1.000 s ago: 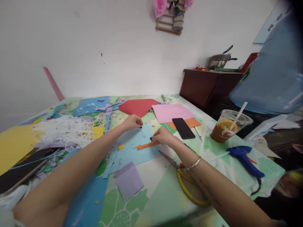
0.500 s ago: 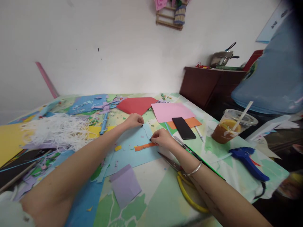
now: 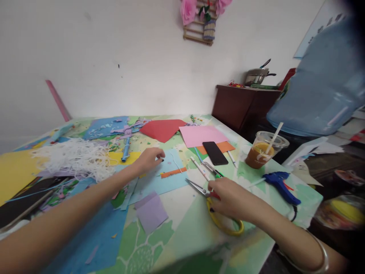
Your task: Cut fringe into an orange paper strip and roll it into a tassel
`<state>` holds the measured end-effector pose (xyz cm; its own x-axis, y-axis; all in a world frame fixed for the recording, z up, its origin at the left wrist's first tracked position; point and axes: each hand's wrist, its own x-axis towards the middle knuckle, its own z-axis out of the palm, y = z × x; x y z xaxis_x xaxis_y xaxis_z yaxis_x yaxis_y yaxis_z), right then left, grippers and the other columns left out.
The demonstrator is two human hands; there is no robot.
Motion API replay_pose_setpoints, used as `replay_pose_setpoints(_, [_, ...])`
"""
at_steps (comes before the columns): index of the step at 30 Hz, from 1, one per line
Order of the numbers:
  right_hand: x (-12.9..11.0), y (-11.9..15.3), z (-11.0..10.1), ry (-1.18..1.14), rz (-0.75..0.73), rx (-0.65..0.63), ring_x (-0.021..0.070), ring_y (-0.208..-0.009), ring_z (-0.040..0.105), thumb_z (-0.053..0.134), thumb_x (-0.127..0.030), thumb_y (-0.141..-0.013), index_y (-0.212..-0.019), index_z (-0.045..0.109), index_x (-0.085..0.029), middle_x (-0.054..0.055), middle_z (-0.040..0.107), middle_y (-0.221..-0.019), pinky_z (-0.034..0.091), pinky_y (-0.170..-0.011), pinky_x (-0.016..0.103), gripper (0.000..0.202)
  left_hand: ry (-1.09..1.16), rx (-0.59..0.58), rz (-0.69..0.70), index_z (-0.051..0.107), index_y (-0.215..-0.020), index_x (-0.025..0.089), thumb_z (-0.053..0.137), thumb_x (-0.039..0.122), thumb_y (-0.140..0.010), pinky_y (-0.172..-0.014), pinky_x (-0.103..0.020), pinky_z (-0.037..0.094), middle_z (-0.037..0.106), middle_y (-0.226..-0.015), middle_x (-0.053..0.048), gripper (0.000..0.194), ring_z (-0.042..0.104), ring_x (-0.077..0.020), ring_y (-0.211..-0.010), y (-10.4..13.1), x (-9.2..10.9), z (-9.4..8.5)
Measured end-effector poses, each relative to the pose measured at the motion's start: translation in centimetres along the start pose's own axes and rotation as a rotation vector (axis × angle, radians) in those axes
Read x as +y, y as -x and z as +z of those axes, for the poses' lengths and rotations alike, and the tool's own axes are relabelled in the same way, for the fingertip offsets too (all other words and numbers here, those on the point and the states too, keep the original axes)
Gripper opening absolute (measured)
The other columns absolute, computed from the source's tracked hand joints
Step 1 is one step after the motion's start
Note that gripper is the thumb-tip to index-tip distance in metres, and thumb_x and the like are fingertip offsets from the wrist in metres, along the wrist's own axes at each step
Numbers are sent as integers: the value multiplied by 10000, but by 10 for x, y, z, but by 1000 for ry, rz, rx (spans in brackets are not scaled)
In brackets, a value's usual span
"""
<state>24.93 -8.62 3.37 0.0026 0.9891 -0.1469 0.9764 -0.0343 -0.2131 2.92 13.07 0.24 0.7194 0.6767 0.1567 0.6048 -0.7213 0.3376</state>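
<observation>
My right hand (image 3: 226, 196) is over the yellow-handled scissors (image 3: 199, 187), its fingers closed around the handle near the pivot. The scissors lie on the table, blades pointing toward the paper. My left hand (image 3: 152, 158) hovers at the left edge of a light-blue sheet (image 3: 159, 190), thumb and fingers slightly apart and nothing visible between them. On that sheet lie a white string (image 3: 177, 163) and a ragged orange paper strip (image 3: 172, 173), the string's lower end touching the strip. A purple paper square (image 3: 151, 212) lies just in front.
A heap of white paper string (image 3: 75, 158) lies left. A phone (image 3: 215, 153), a utility knife (image 3: 212, 168), an iced drink cup (image 3: 264, 150) and a blue glue gun (image 3: 281, 186) are on the right. Red paper (image 3: 162, 129) and pink paper (image 3: 202, 136) lie behind.
Both hands have let go of the string, which now rests on the light-blue sheet. My left hand has drawn back left; my right hand has moved right and nearer, onto the scissors.
</observation>
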Motion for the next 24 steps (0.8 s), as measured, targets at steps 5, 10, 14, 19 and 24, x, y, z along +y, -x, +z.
replay_pose_setpoints(5, [10, 9, 22, 42, -24, -6, 253, -859, 564, 650, -144, -665, -869, 584, -155, 116, 574, -931, 370, -665, 284, 214, 31, -1, 17, 633, -899, 207, 506, 254, -799, -762, -314, 468, 663, -915, -59, 168, 613, -204, -868, 66, 29, 5])
replay_pose_setpoints(10, [12, 7, 26, 58, -26, 28, 240, -852, 557, 599, -114, -681, -1009, 545, -128, 137, 536, -1020, 372, -672, 285, 333, 89, 13, -77, 629, -904, 147, 542, 371, -757, -778, -389, 433, 644, -905, -122, 283, 586, -271, -876, 106, 43, 5])
replay_pose_setpoints(14, [12, 6, 27, 55, -32, 41, 225, -846, 561, 614, -123, -641, -957, 569, -152, 95, 565, -971, 368, -650, 263, 321, 211, -26, -138, 626, -877, 168, 563, 364, -727, -676, -341, 442, 635, -775, -59, 255, 582, -224, -737, 124, 45, 7])
replay_pose_setpoints(19, [8, 4, 29, 53, 35, 67, 205, -782, 565, 693, -226, -570, -855, 596, -174, 54, 585, -885, 346, -585, 246, 306, 419, -80, -186, 628, -887, 170, 549, 383, -739, -592, -270, 460, 639, -726, -25, 271, 595, -171, -666, 129, 35, 2])
replay_pose_setpoints(24, [0, 3, 26, 82, 107, 128, 231, -824, 540, 676, -254, -583, -814, 583, -187, 60, 587, -867, 301, -548, 258, 258, 457, -96, -245, 656, -849, 182, 595, 347, -701, -585, -253, 444, 634, -701, -11, 230, 585, -168, -667, 136, 13, -25])
